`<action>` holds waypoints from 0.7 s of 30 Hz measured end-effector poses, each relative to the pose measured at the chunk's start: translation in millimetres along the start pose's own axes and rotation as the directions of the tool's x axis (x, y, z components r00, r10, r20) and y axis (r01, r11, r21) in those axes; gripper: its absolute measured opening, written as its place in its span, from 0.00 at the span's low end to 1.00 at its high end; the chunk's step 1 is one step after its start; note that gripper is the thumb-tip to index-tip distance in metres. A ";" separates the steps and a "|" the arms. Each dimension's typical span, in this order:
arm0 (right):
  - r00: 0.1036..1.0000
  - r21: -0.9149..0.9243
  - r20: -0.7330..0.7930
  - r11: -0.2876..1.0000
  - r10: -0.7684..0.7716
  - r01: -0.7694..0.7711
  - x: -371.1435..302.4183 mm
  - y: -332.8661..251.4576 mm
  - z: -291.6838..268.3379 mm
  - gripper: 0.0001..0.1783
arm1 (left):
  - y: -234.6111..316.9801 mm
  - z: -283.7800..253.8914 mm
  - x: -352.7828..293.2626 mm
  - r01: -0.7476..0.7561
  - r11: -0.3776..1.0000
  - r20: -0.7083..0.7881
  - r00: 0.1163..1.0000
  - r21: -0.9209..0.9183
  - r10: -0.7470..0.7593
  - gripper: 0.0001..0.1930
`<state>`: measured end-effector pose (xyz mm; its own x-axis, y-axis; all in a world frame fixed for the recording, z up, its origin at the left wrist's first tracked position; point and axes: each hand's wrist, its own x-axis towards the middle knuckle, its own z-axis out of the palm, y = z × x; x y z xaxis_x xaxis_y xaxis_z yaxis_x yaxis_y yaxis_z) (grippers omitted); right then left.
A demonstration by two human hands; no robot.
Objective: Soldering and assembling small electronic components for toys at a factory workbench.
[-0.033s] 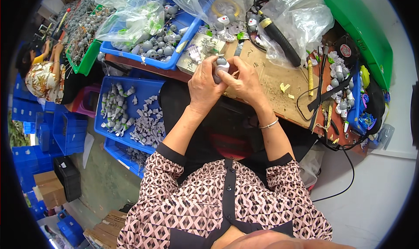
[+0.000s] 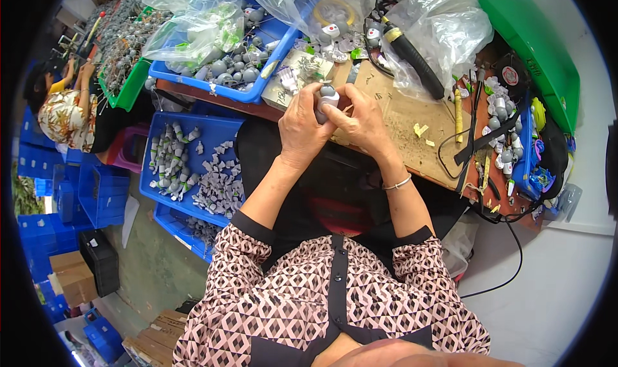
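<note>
Between both hands, above the near edge of the workbench, is a small figure (image 2: 328, 97) with a round grey head and a white and grey body. My left hand (image 2: 302, 121) closes its fingers round the figure's left side. From the other side my right hand (image 2: 360, 117) pinches it, the thumb pressed on its front. The fingers hide part of the figure's lower end. Just beyond the hands a pale block-like box (image 2: 278, 95) carries small white pieces. A worn cardboard sheet (image 2: 380, 87) lies on the bench beside my right hand.
A blue tray (image 2: 241, 97) of grey balls stands back left; another blue tray (image 2: 149, 181) of small figures and white parts sits lower left. A black-handled tool (image 2: 412, 58) lies by plastic bags (image 2: 450, 26). A green bin (image 2: 547, 64) stands right. Another person (image 2: 67, 112) works far left.
</note>
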<state>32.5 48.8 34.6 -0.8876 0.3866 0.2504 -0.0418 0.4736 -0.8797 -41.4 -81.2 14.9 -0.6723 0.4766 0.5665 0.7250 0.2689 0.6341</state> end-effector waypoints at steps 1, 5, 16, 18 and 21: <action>1.000 -0.049 0.001 0.999 -0.002 0.002 -0.1 -0.3 -0.4 0.19 | -0.9 0.7 0.1 -0.002 1.000 -0.003 1.000 0.000 0.002 0.28; 1.000 -0.014 -0.013 1.000 -0.028 0.028 -1.8 2.5 2.4 0.19 | -1.0 -0.2 0.1 -0.016 1.000 0.002 1.000 0.005 0.016 0.28; 0.997 -0.091 -0.032 0.994 -0.070 0.067 -4.0 2.1 8.8 0.23 | -1.0 -0.5 -1.5 0.005 1.000 -0.005 1.000 0.005 -0.005 0.30; 0.994 -0.145 -0.039 0.985 -0.101 0.095 -4.7 1.2 9.1 0.24 | -1.6 0.3 -1.0 -0.010 1.000 -0.019 1.000 0.006 0.010 0.32; 0.997 -0.129 -0.014 0.989 -0.076 0.073 -3.9 -0.9 8.2 0.25 | -2.2 -0.2 -0.6 -0.015 1.000 -0.016 1.000 0.000 0.015 0.32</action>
<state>32.3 40.3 31.1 -0.8752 0.3610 0.3220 -0.0470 0.5989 -0.7994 -42.6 -82.3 13.3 -0.6635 0.4669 0.5847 0.7352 0.2620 0.6251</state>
